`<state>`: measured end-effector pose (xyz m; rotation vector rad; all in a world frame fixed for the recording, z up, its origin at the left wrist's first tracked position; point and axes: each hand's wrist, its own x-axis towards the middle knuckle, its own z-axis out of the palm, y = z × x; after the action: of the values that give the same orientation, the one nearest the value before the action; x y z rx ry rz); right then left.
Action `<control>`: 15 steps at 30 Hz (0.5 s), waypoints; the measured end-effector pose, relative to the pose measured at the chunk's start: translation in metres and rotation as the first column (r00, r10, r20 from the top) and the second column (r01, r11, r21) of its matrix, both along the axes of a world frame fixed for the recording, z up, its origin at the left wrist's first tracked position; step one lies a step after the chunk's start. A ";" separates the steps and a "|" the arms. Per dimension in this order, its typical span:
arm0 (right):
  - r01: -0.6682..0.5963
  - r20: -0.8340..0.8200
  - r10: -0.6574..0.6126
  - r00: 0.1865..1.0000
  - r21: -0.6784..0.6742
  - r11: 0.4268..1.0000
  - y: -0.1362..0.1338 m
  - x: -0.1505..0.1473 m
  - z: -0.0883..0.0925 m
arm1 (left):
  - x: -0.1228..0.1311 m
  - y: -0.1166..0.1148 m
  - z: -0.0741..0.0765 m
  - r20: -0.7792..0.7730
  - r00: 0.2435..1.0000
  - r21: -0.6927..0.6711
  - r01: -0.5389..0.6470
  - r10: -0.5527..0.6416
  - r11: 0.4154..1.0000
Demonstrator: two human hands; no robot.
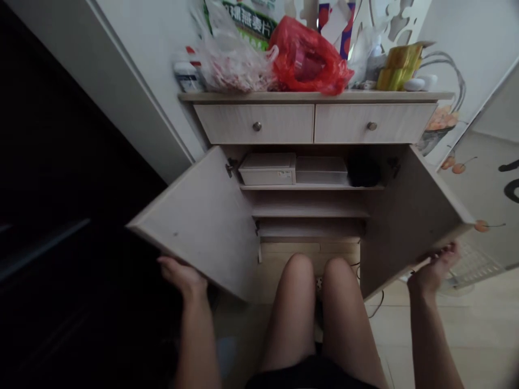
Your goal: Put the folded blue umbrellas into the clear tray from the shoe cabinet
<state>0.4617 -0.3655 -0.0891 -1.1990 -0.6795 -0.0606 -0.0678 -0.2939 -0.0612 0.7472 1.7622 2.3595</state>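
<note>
Nearest to my view, I have the person's bare knees [299, 270], with the forearms reaching out on either side. The left hand [184, 275] is at the free edge of the left cabinet door [198, 227], its fingers along the outer side; I cannot tell whether it grips or only presses. The right hand [433, 270] is at the free edge of the right cabinet door [416, 216], fingers bent against it, and again I cannot tell how firm the hold is. Both doors stand swung out toward me, angled apart, with the cabinet's interior showing between them. To the right of the right hand, I make out a pale lattice basket [480, 266] on the floor.

Farther in, the upper shelf [312, 187] carries a lidded white box [267, 169] on the left, a translucent box [321, 170] just beside it, and a dark item [364, 169] too dim for me to name.

Above them sit the left drawer [284, 123] and the right drawer [344, 123], each with a round knob. On the cabinet top [312, 97], I see a clear plastic bag [243, 70], a red plastic bag [298, 40] and a yellow package [399, 67].
</note>
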 end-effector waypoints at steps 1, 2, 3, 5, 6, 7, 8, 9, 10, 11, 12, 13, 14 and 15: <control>-0.005 -0.014 0.005 1.000 -0.018 1.000 0.004 -0.016 -0.001 | 0.015 0.000 -0.011 -0.021 1.000 0.019 -0.005 0.005 1.000; -0.042 -0.007 0.042 0.999 -0.048 0.998 0.008 -0.031 0.000 | 0.031 0.001 -0.020 -0.059 0.998 0.019 0.002 -0.001 1.000; -0.088 0.002 0.088 0.996 -0.062 0.994 0.014 -0.044 0.001 | 0.048 0.004 -0.027 -0.107 0.993 -0.005 0.042 -0.042 0.999; -0.223 0.044 0.227 0.973 -0.089 0.971 0.030 -0.064 0.007 | 0.085 0.017 -0.034 -0.189 0.963 -0.075 0.184 -0.195 0.980; -0.283 0.063 0.290 0.955 -0.101 0.954 0.041 -0.073 0.010 | 0.103 0.027 -0.033 -0.221 0.929 -0.114 0.277 -0.296 0.954; -0.336 0.083 0.347 0.934 -0.118 0.934 0.053 -0.081 0.014 | 0.122 0.039 -0.029 -0.249 0.886 -0.151 0.364 -0.392 0.919; -0.382 0.107 0.398 0.911 -0.142 0.913 0.068 -0.090 0.019 | 0.139 0.053 -0.023 -0.280 0.836 -0.191 0.434 -0.472 0.881; -0.409 0.131 0.434 0.891 -0.178 0.895 0.083 -0.099 0.023 | 0.156 0.067 -0.016 -0.313 0.782 -0.239 0.485 -0.539 0.841; -0.416 0.156 0.454 0.877 -0.224 0.881 0.099 -0.108 0.028 | 0.171 0.082 -0.008 -0.344 0.732 -0.295 0.511 -0.589 0.807; -0.401 0.180 0.457 0.871 -0.278 0.873 0.116 -0.117 0.033 | 0.184 0.095 0.001 -0.372 0.690 -0.356 0.512 -0.621 0.782; -0.372 0.204 0.452 0.868 -0.335 0.866 0.132 -0.125 0.038 | 0.195 0.108 0.009 -0.397 0.656 -0.421 0.492 -0.642 0.762; -0.337 0.226 0.444 0.867 -0.390 0.857 0.149 -0.133 0.043 | 0.205 0.119 0.017 -0.417 0.630 -0.484 0.456 -0.655 0.747; -0.304 0.245 0.437 0.865 -0.437 0.846 0.164 -0.140 0.048 | 0.212 0.129 0.024 -0.435 0.610 -0.540 0.412 -0.662 0.734; -0.277 0.260 0.434 0.863 -0.474 0.836 0.179 -0.147 0.052 | 0.218 0.138 0.030 -0.450 0.593 -0.589 0.366 -0.668 0.721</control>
<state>0.3152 -0.1866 -0.0375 -1.4693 -1.2884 0.2042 0.1502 -0.1562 -0.0308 1.8416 1.7889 1.2796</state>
